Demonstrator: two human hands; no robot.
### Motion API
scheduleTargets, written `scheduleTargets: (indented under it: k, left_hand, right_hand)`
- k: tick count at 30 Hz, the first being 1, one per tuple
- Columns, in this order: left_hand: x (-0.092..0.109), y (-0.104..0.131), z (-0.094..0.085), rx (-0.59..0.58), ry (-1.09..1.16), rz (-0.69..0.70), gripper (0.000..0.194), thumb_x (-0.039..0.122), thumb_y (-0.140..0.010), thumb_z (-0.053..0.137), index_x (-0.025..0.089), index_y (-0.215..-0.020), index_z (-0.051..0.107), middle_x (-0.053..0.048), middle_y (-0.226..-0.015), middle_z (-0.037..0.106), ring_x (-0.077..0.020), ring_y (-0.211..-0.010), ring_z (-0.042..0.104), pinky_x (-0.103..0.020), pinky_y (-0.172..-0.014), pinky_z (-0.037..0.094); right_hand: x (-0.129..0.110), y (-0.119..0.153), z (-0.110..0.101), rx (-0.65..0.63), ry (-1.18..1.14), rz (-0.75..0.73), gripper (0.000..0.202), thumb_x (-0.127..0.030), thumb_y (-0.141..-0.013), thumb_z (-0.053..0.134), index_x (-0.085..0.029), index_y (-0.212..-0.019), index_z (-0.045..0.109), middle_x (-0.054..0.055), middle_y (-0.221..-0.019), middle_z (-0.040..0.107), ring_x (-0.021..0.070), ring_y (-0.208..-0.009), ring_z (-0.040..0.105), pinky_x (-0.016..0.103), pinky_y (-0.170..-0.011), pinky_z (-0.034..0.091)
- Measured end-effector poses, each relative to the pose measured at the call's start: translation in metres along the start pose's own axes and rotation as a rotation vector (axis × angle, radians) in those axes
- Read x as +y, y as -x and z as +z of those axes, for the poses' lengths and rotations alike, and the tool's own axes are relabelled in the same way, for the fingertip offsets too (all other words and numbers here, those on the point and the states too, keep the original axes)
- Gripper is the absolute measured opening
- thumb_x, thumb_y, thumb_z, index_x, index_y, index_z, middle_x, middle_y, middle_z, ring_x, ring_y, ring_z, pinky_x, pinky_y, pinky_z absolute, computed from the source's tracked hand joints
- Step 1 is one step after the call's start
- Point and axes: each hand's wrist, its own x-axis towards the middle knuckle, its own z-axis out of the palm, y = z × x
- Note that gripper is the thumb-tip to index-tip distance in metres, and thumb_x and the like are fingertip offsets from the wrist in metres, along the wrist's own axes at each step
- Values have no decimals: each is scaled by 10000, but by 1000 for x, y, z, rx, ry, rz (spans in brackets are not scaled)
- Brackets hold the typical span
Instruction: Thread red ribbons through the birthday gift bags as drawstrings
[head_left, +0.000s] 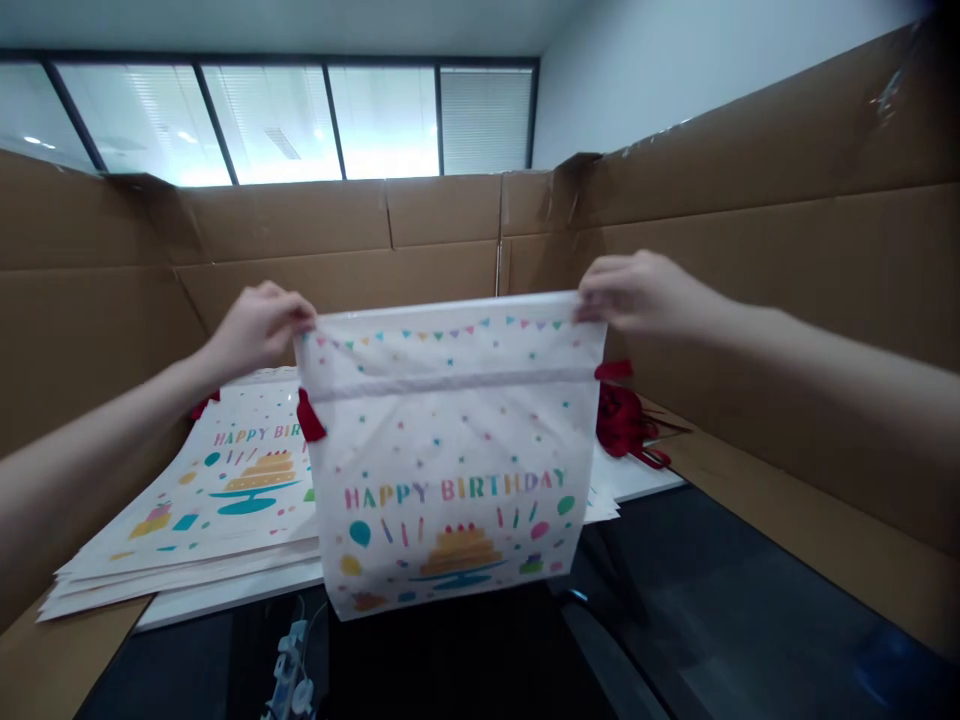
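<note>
A white drawstring gift bag [457,440] printed with HAPPY BIRTHDAY, a cake and balloons hangs upright in front of me. My left hand [262,325] pinches its top left corner. At the top right corner, my right hand [637,290] grips the edge, slightly blurred. Red ribbon ends [309,416] stick out at both sides, level with the seam across the upper part. Behind the bag on the left lies a stack of matching bags [247,480], partly covered by the one I hold. A bundle of red ribbon [626,425] rests behind it on the right.
A white tabletop [240,590] carries the stack and the ribbon. Tall cardboard walls [750,270] enclose it at the back and sides. Below the front edge are a power strip [289,665] with cables and a dark floor [750,600]. Windows [270,120] stand beyond.
</note>
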Motion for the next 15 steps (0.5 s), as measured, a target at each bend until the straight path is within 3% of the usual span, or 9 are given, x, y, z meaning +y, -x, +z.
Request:
scheduleTargets:
  k: [3, 6, 8, 11, 13, 15]
  left_hand:
    - [-12, -48, -35, 108, -93, -54, 343, 368, -884, 448, 71, -936, 611, -42, -843, 529, -165, -939, 447, -418, -950, 307]
    - [-21, -86, -65, 206, -185, -121, 445, 458, -858, 494, 52, -994, 614, -26, -865, 519, -175, -969, 466, -411, -928, 338]
    - [-24, -105, -81, 260, -247, -92, 489, 487, -860, 484, 42, -999, 631, -23, -820, 535, -201, -999, 472, -434, -932, 340]
    - [-27, -123, -98, 296, -287, -80, 603, 549, -858, 456, 0, -1045, 620, -34, -850, 549, -253, -1075, 459, -491, -945, 313]
    - [-29, -129, -103, 303, -275, -85, 632, 569, -851, 454, -4, -1067, 610, -30, -897, 551, -266, -1096, 454, -523, -969, 263]
    - [-31, -130, -102, 303, -259, -91, 607, 547, -847, 475, 1, -1079, 608, -26, -906, 545, -266, -1098, 455, -530, -983, 236]
  right_hand:
    - [15, -48, -34, 28, 25, 94, 47, -144, -702, 685, -152, -704, 639, 26, -736, 613, 125, -679, 542, 271, -598, 406]
    - [16, -87, -65, 70, 79, 260, 86, -119, -694, 678, -123, -779, 692, -13, -687, 597, 98, -696, 501, 262, -635, 387]
    - [13, -106, -81, 113, 142, 321, 200, -208, -737, 644, -94, -890, 702, -7, -732, 599, 98, -722, 480, 285, -677, 381]
    - [13, -125, -93, 161, 192, 392, 526, -486, -745, 560, -44, -1003, 684, 30, -842, 626, 149, -818, 496, 329, -739, 384]
    - [18, -134, -93, 194, 197, 401, 694, -626, -703, 499, -33, -1012, 683, 47, -896, 641, 195, -903, 501, 343, -783, 381]
    - [27, -140, -86, 218, 198, 393, 702, -657, -694, 497, -60, -1009, 690, 45, -935, 655, 220, -945, 510, 359, -818, 378]
